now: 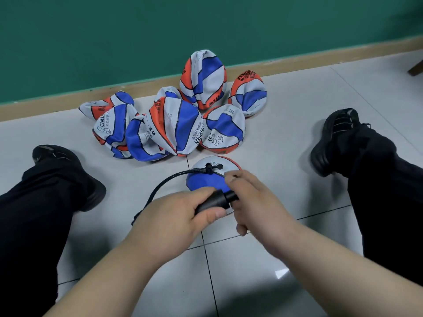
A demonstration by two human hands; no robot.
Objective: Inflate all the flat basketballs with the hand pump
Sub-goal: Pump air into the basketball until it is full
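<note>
A flat basketball (pixel 201 180) in blue, white and orange lies on the floor just beyond my hands. A black hose (pixel 164 183) runs from its valve in a loop back under my left hand. My left hand (pixel 180 216) grips the barrel of the black hand pump (pixel 215 202). My right hand (pixel 249 197) holds the pump's handle end, fingers curled round it. Behind, a heap of several crumpled flat basketballs (pixel 174 124) lies by the wall.
I sit on a pale tiled floor (pixel 286 156) with my legs spread, black shoes at left (pixel 68 170) and right (pixel 336 138). A green wall (pixel 137 37) with a tan skirting board (pixel 297 62) closes the far side. A dark furniture leg (pixel 415 69) shows at the right edge.
</note>
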